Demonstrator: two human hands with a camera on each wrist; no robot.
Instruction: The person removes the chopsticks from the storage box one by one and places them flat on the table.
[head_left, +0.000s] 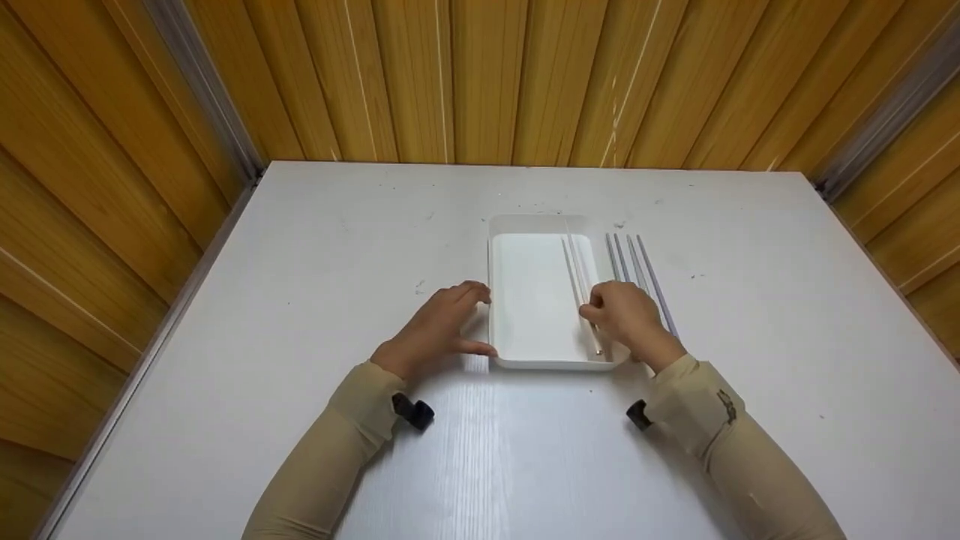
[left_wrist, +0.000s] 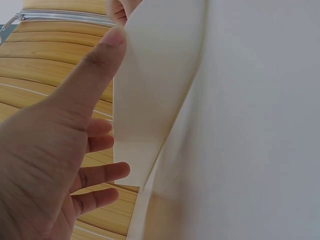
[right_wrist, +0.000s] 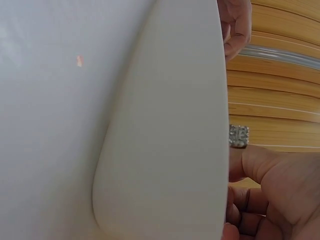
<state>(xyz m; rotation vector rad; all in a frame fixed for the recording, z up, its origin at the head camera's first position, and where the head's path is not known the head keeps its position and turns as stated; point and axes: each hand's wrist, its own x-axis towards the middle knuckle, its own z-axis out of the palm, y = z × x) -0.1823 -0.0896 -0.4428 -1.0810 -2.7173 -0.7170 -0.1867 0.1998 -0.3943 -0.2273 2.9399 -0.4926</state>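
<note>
A white rectangular tray [head_left: 555, 365] sits on the table between both hands. My left hand [head_left: 442, 322] is at its left side, fingers spread and loosely bent, thumb by the near left corner; in the left wrist view the thumb touches the tray wall [left_wrist: 150, 100]. My right hand [head_left: 624, 313], over the tray's right side, pinches pale chopsticks [head_left: 576, 271] that slant over the tray floor. Whether it holds one or both is hidden by the fingers. In the right wrist view a patterned square chopstick end [right_wrist: 239, 136] shows above the rim, beside the curled hand [right_wrist: 280, 195].
Several grey-lilac chopsticks [head_left: 654, 274] lie side by side on the white table [head_left: 360, 240], just right of the tray and partly under the right hand. Wood-patterned panels [head_left: 480, 82] stand behind the table and at both sides.
</note>
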